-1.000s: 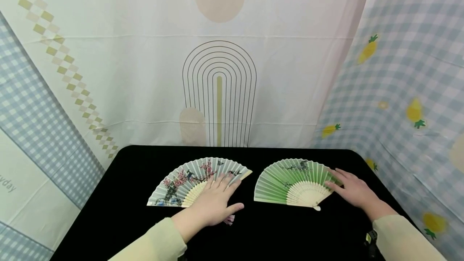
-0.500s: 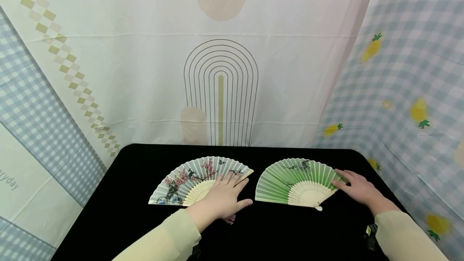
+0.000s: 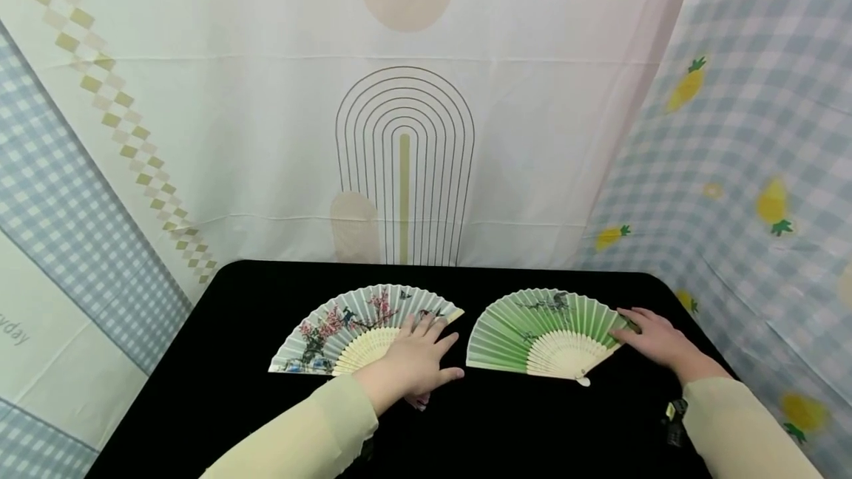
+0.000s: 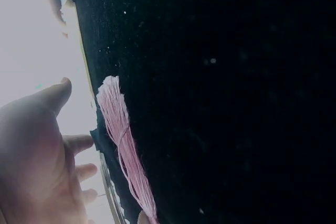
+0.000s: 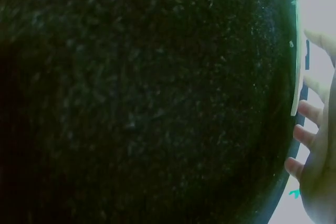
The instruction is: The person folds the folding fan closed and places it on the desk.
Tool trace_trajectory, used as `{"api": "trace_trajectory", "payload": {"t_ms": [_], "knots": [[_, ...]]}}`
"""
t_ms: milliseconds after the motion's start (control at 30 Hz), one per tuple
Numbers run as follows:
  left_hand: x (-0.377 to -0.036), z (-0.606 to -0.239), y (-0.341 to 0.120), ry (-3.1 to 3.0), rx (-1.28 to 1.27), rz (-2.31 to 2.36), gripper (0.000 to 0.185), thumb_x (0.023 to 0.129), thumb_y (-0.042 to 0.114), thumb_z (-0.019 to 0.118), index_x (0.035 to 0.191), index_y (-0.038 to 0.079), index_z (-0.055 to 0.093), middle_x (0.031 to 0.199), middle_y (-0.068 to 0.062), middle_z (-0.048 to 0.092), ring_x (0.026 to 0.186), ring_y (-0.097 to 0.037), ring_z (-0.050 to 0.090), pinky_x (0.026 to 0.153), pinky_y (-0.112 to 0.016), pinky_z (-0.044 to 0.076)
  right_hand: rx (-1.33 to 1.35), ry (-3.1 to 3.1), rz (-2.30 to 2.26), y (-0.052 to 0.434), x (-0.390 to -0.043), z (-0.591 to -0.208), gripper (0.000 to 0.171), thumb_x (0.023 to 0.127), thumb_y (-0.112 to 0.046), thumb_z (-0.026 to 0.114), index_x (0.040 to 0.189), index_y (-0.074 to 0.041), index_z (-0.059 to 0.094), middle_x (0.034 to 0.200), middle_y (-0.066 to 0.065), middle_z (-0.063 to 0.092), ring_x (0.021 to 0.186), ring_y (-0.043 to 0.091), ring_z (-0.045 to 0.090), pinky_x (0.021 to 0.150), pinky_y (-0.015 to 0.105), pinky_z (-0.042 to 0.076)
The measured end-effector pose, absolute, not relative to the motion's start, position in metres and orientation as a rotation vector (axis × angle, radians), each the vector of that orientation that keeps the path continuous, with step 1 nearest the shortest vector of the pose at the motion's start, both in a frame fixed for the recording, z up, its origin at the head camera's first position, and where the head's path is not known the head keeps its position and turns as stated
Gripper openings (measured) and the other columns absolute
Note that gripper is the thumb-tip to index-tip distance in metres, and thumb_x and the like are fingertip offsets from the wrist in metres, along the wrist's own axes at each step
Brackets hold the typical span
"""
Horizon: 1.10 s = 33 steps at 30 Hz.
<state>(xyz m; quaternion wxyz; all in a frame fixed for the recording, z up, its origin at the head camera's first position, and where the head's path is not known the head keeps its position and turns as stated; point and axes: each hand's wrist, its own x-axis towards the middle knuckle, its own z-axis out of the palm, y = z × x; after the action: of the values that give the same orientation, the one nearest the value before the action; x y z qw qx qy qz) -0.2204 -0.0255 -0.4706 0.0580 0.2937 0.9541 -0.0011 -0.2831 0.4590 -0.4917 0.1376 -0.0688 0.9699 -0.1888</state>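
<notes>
I see two open fans side by side on the tabletop point(image 3: 220, 331) near its far edge: the flowered fan point(image 3: 346, 327) left, the plain fan point(image 3: 532, 331) right, slightly apart.

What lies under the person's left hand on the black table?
The left hand rests flat on the right end of the flowered fan, covering its pivot. A pink tassel shows beside it on the table. Where the tassel attaches is hidden.

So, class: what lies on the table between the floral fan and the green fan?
Only bare black table; the floral fan and green fan lie apart, as the head view shows.
</notes>
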Motion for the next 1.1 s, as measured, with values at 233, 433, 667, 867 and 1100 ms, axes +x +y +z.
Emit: {"api": "trace_trajectory", "payload": {"t_ms": [233,433,667,867,1100], "knots": [[-0.226,-0.472,-0.016,2.863,0.879,-0.084,0.07,0.098,0.069,0.032,0.155,0.028,0.036,0.163,-0.003,0.023,0.151,-0.029,0.013,0.121,-0.052,0.011,-0.158,2.777,-0.558,0.458,-0.288,-0.488,0.083,0.099,-0.058,0.047,0.152,0.004,0.031,0.15,0.041,0.016,0.13,0.068,0.015,0.09,0.084,0.021],[-0.232,-0.473,-0.007,2.834,0.833,-0.074,0.07,0.097,0.07,0.032,0.155,0.031,0.035,0.164,0.0,0.02,0.151,-0.028,0.012,0.121,-0.051,0.01,-0.187,2.744,-0.645,0.455,-0.286,-0.487,0.08,0.1,-0.051,0.049,0.151,0.008,0.03,0.148,0.043,0.015,0.129,0.069,0.012,0.095,0.081,0.021],[-0.237,-0.468,-0.002,2.824,0.83,-0.06,0.068,0.098,0.068,0.036,0.154,0.029,0.038,0.163,-0.001,0.022,0.151,-0.028,0.013,0.121,-0.052,0.013,-0.187,2.696,-0.685,0.455,-0.286,-0.483,0.079,0.101,-0.046,0.051,0.151,0.01,0.028,0.148,0.045,0.012,0.129,0.069,0.009,0.097,0.08,0.019],[-0.24,-0.468,0.003,2.842,0.838,-0.098,0.068,0.098,0.067,0.035,0.154,0.029,0.038,0.164,-0.001,0.021,0.151,-0.029,0.012,0.121,-0.051,0.013,-0.166,2.686,-0.697,0.453,-0.285,-0.479,0.078,0.1,-0.043,0.052,0.15,0.011,0.027,0.147,0.045,0.011,0.129,0.07,0.007,0.097,0.08,0.019],[-0.247,-0.473,0.008,2.853,0.851,-0.138,0.071,0.097,0.07,0.036,0.155,0.028,0.037,0.165,-0.003,0.017,0.152,-0.029,0.01,0.121,-0.052,0.012,-0.127,2.675,-0.697,0.452,-0.285,-0.475,0.078,0.097,-0.038,0.055,0.151,0.01,0.026,0.148,0.045,0.008,0.13,0.07,0.005,0.097,0.08,0.018]]}}
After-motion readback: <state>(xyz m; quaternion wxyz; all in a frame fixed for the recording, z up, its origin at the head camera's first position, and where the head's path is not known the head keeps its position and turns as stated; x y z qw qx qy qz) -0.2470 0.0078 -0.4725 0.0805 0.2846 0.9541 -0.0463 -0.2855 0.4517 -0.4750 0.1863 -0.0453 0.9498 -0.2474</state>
